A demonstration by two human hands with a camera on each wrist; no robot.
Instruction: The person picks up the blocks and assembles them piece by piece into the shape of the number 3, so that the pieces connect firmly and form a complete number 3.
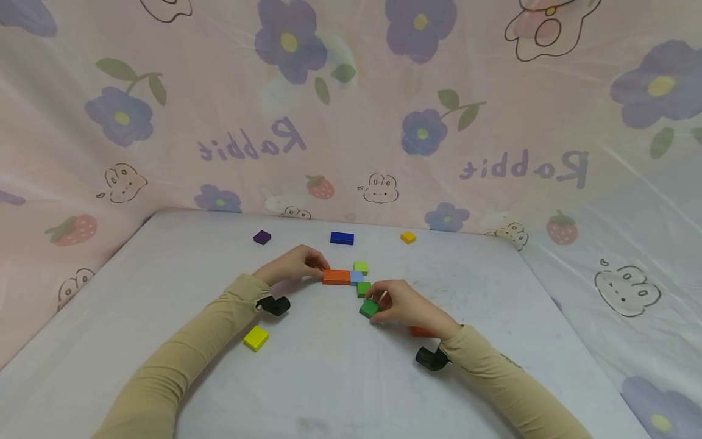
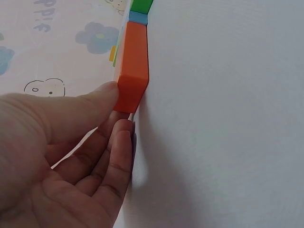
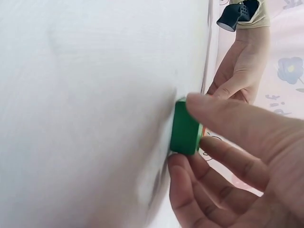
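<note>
My left hand (image 1: 293, 266) pinches the left end of an orange rectangular block (image 1: 336, 277), its thumb on the edge in the left wrist view. A small light-blue block (image 1: 356, 278) adjoins that block's right end. Beside the blue one sit a lime-green block (image 1: 361, 267) on the far side and a green block (image 1: 364, 289) on the near side. My right hand (image 1: 403, 303) pinches a dark green square block (image 3: 185, 127) between thumb and fingers, just nearer to me than the green block.
Along the back lie a purple block (image 1: 262, 237), a dark blue rectangular block (image 1: 342, 238) and a yellow-orange block (image 1: 408, 237). A yellow square block (image 1: 256, 338) lies by the left forearm. Another orange block (image 1: 422, 331) is partly hidden under the right wrist.
</note>
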